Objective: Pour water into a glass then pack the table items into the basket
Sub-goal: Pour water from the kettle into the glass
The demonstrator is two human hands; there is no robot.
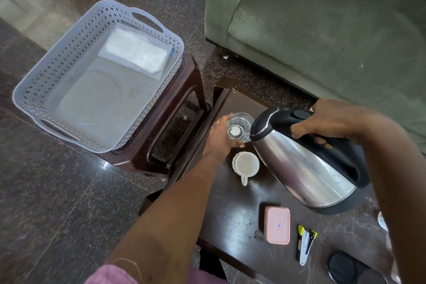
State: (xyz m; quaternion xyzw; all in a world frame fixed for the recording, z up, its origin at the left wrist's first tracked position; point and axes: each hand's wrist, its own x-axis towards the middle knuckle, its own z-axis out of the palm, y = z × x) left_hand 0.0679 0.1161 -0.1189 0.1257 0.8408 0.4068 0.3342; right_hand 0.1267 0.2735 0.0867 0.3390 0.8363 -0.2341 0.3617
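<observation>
Now right hand (332,122) tips kettle (304,166) over glass (239,128) held by left hand (219,136).

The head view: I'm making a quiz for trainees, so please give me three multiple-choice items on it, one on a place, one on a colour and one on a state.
1. Where does the basket stand?
A. on the sofa
B. on a brown stool
C. on the floor

2. What colour is the small lidded box on the table?
A. pink
B. green
C. blue

3. How is the kettle held?
A. flat on the table
B. lying in the basket
C. tilted, spout at the glass

Answers:
1 B: the stool shows under the basket's right end.
2 A: its lid is pink with a small label.
3 C: the right hand grips its handle, with the spout down over the glass, which the left hand holds.
</observation>
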